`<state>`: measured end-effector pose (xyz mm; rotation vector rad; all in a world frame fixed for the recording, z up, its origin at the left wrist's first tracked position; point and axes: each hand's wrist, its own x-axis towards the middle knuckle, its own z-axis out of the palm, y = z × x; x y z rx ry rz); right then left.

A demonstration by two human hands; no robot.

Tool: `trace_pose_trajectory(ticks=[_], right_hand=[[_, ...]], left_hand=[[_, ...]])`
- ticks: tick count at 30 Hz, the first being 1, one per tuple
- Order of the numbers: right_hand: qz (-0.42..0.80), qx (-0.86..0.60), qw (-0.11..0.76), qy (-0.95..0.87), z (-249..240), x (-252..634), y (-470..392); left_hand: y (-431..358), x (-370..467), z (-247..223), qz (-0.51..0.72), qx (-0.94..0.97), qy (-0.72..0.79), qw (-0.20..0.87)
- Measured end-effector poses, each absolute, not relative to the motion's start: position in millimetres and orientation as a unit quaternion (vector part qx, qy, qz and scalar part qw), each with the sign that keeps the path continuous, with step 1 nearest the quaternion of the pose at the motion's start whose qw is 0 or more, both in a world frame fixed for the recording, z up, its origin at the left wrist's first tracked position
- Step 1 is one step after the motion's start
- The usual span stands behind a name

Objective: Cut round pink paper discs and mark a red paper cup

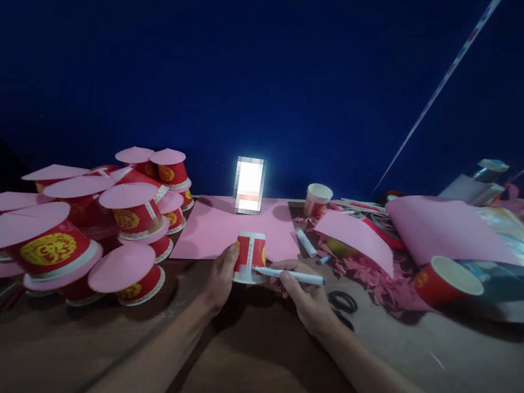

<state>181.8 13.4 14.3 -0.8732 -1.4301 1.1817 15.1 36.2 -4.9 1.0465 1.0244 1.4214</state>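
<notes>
My left hand (222, 273) grips a red paper cup (250, 255) by its left side, in front of me over the table. The cup has a white strip down its face and a pale band at its lower end. Between the fingers of my right hand (300, 291) lies a white marker pen (302, 277), held level. Its tip points left and is at the cup's face; whether it touches I cannot tell. Some right fingers are hidden behind the pen and cup. Behind the cup lies a sheet of pink paper (209, 228).
Stacked red cups topped with pink paper discs (21, 226) crowd the left. Beyond the pink sheet glows a blurred-out bright screen (248, 185). To the right are a glue-like white tube (306, 242), black scissor handles (343, 301), pink scraps (404, 294), an upright cup (318, 200) and a tipped cup (454, 285).
</notes>
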Motion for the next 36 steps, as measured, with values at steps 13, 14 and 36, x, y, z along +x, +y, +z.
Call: trace_pose_trajectory(ticks=[13, 14, 36], right_hand=[[0.509, -0.364, 0.497, -0.601, 14.0, 182.2, 12.1], [0.514, -0.365, 0.494, -0.599, 14.2, 182.3, 11.7], [0.536, -0.368, 0.502, -0.57, 9.1, 182.5, 15.1]], left_hand=[[36.0, 15.6, -4.5, 0.599, 0.433, 0.434, 0.516], [36.1, 15.7, -4.7, 0.599, 0.432, 0.437, 0.513], [36.2, 14.6, -5.8, 0.599, 0.42, 0.436, 0.524]])
